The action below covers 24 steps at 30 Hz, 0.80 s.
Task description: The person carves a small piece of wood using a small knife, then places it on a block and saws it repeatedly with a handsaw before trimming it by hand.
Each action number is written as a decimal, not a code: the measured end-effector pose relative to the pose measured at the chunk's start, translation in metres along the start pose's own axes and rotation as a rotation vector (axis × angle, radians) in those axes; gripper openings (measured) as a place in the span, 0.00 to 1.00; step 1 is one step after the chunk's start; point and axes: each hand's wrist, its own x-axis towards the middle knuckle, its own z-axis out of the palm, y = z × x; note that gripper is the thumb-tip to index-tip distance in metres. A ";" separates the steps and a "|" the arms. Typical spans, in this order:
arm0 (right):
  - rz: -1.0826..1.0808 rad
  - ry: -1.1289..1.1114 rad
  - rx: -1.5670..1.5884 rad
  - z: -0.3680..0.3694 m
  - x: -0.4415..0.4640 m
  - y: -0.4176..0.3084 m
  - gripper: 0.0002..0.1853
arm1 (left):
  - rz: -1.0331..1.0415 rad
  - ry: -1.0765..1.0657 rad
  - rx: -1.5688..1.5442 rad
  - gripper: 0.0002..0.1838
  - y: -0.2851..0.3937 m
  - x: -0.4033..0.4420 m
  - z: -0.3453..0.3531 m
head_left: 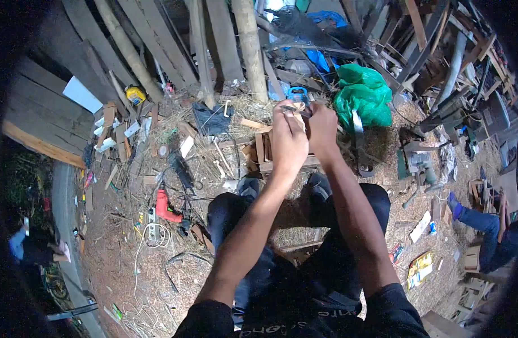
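Note:
Both hands are raised together in front of my knees, close to each other. My left hand [290,138] is closed around a small pale piece of wood [297,106]. In the closed fingers of my right hand [323,127] is a dark, thin-bladed hand tool [291,109], whose blade lies across the wood; its exact kind is too small to make out. Beneath the hands stands a low wooden box or block [266,167], partly covered by my left forearm. Just beyond the hands sits a blue object [298,93], partly hidden.
A green plastic bag [365,96] and a long flat blade [357,135] are on the right. Left of my legs lie a red power drill [168,207] and a power strip [152,227] with loose cable. Wood scraps and shavings litter the ground. Another person's leg [477,218] shows at far right.

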 end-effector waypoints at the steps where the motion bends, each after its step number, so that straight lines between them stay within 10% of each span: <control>1: -0.016 -0.019 0.006 0.002 0.004 -0.002 0.14 | 0.004 0.016 -0.023 0.14 -0.008 0.007 -0.002; 5: -0.107 -0.449 0.396 -0.005 0.024 0.006 0.14 | 0.088 0.072 0.049 0.14 -0.010 0.029 -0.027; 12: 0.094 -0.307 0.414 -0.047 0.014 0.009 0.15 | -0.089 0.002 -0.201 0.15 0.006 0.037 -0.051; 24: -0.147 -0.022 0.847 -0.048 -0.010 -0.034 0.14 | -0.017 -0.107 -0.093 0.14 0.011 0.021 -0.031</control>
